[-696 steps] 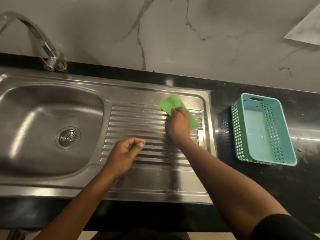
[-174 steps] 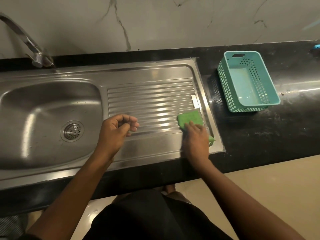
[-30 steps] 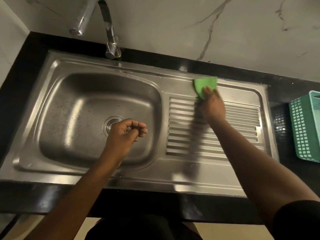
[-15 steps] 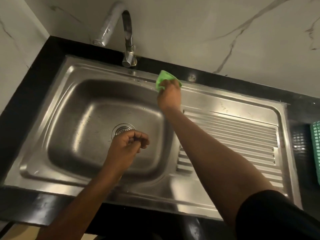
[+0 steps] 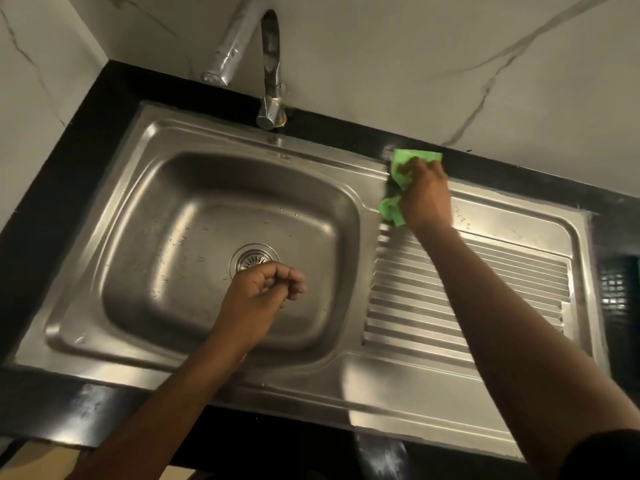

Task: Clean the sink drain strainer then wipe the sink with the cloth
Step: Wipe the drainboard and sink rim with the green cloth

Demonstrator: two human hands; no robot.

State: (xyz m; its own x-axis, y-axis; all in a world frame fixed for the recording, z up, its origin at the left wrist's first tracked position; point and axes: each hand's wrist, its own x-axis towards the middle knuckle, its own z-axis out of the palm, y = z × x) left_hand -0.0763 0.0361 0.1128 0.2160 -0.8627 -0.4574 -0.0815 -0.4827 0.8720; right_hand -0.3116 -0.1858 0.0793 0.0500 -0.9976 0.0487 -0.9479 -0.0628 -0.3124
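A stainless steel sink point(image 5: 162, 220) with a ribbed drainboard point(image 5: 512, 271) on its right fills the head view. The round drain strainer point(image 5: 251, 259) sits in the bottom of the basin. My right hand point(image 5: 424, 195) grips a crumpled green cloth point(image 5: 403, 159) and presses it on the sink's back rim, above the drainboard's top left corner. My left hand point(image 5: 259, 299) hovers over the basin just below the strainer, its fingers curled into a loose fist that holds nothing.
A curved chrome tap point(image 5: 266, 71) rises from the back rim above the basin. Black counter point(image 5: 52, 174) frames the sink, with a marble wall point(image 5: 381, 57) behind. A dark glossy reflection point(image 5: 618, 292) shows on the counter at the far right edge.
My right hand has slid the green cloth to the right along the back rim, from near the tap toward the drainboard. My left hand stays over the basin.
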